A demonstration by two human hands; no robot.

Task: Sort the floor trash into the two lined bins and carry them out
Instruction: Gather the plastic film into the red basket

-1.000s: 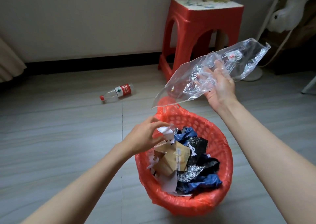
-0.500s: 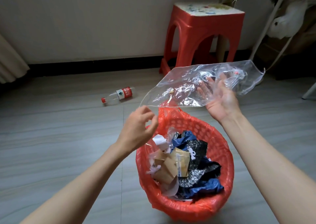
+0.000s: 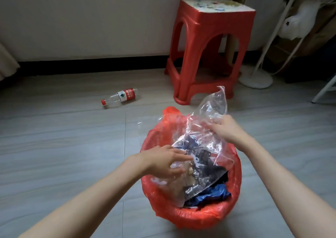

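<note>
Since the earlier frame, both hands have been lowered onto the bin, and the clear bag, held up in the air before, is now spread across the bin's mouth. It is pressed down by the left hand, whose fingers are straight and spread flat on the film over the trash. The bag's upper part is gripped by the right hand, with fingers curled into the crumpled plastic; one corner of the bag is left standing up above that hand.

Under both hands, the bin is seen lined with a red liner, whose edge is folded over the rim. Inside, beneath the clear film, dark wrappers and a blue bag are visible; the blue bag lies near the rim, below the right hand.

Beyond the left hand, well apart from the bin, a bottle with a red cap and red label is left lying on its side on the floor. Beyond the right hand, a red stool is set near the wall. To the right of the stool, a white round base with a slanted pole is seen on the floor.
</note>
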